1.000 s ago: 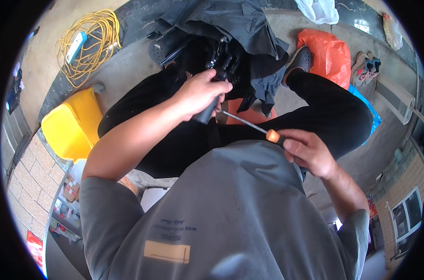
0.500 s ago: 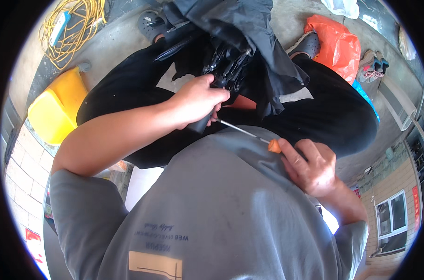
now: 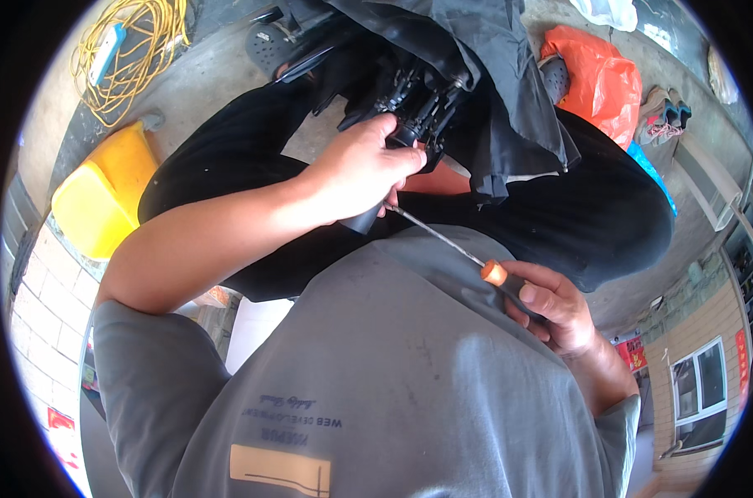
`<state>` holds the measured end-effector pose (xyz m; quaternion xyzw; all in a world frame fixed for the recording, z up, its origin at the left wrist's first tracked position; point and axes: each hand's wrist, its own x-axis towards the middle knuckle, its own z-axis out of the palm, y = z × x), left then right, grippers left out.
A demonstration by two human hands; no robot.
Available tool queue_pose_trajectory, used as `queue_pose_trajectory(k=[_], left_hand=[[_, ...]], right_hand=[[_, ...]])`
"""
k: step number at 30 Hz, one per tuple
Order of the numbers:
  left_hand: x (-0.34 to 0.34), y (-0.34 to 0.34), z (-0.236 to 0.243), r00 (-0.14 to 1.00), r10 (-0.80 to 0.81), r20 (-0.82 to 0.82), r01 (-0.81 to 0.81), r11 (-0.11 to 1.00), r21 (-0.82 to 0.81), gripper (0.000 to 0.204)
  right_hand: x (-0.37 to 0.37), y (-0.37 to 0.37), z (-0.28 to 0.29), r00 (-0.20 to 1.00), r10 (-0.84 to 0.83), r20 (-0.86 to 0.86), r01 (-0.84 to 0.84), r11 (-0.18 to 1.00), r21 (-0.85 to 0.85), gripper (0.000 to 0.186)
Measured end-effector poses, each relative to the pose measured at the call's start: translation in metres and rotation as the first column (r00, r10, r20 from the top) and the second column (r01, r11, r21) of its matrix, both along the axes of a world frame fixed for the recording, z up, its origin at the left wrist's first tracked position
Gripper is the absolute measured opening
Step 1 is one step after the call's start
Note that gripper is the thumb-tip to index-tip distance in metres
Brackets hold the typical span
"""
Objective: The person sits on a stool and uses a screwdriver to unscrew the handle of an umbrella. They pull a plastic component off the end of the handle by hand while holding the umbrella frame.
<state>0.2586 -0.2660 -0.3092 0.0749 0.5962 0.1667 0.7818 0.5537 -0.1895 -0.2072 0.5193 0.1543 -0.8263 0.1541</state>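
My left hand [image 3: 355, 170] is closed around the black handle of an umbrella [image 3: 505, 79]. The umbrella's folded ribs bunch just beyond my fingers, and its dark canopy hangs loosely over my lap and to the right. My right hand [image 3: 563, 309] grips a screwdriver [image 3: 494, 272] by its orange and black handle. The screwdriver's thin metal shaft slants up and left to my left fingertips at the umbrella handle. Those fingers hide the tip, so I cannot tell exactly what it touches.
My crossed legs in black trousers surround the work. At the left stand a yellow bin [image 3: 102, 195] and a coiled yellow cable [image 3: 136, 62]. To the right lie an orange plastic bag [image 3: 596, 83], a pair of shoes [image 3: 660, 116] and a pale board [image 3: 706, 178].
The umbrella and my left hand have shifted slightly up and right. My right hand has turned and re-gripped the screwdriver, so more of its handle shows.
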Motion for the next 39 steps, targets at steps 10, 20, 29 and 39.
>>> queue_pose_trajectory(k=[10,20,29,39], left_hand=[[-0.003,0.012,-0.003,0.999,0.052,0.008,-0.051,0.997,-0.060,0.021],[-0.011,0.022,-0.001,0.990,0.057,-0.129,-0.036,0.987,0.156,0.022],[-0.012,0.027,-0.005,0.973,0.223,-0.056,-0.224,0.974,-0.015,0.019],[-0.019,0.040,0.014,0.954,0.263,-0.143,-0.221,0.941,0.255,0.020]], right_hand=[[-0.033,0.047,0.003,0.427,0.699,0.574,-0.120,-0.585,0.802,0.057],[-0.010,0.029,0.007,0.993,-0.104,0.060,0.103,0.995,0.011,0.068],[-0.025,0.050,0.003,0.479,0.687,0.546,-0.061,-0.595,0.802,0.062],[-0.025,0.049,0.011,0.990,-0.136,-0.023,0.138,0.962,0.235,0.069]])
